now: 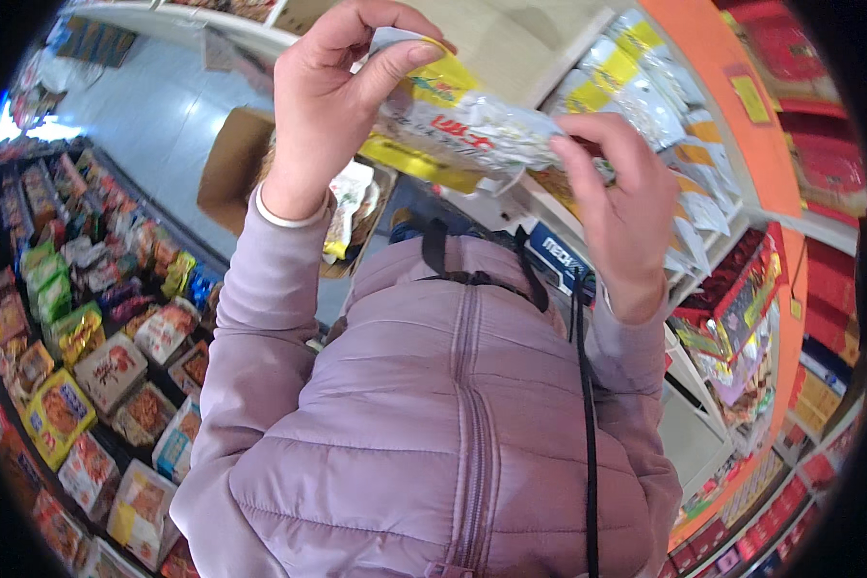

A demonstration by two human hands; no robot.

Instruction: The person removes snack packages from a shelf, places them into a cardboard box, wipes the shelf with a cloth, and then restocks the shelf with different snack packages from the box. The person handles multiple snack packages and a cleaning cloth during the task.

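Observation:
Between my two hands a clear plastic food packet [469, 134] with a yellow band and red printing is stretched out at a slant, in front of the shelf. My left hand [336, 97] pinches its upper left corner between thumb and fingers. At the other end, my right hand [621, 191] grips the right edge with thumb and forefinger. Pale pieces show through the film; what they are I cannot tell. Similar yellow-and-white packets [621, 79] lie in a shelf bay just beyond my right hand.
An opened cardboard box [235, 170] with packets in it stands on the floor by my left forearm. A display of packaged snacks [123, 347] runs along the left. Orange-edged shelves [787, 289] with red boxes rise at right. A black strap [585, 433] hangs down my jacket.

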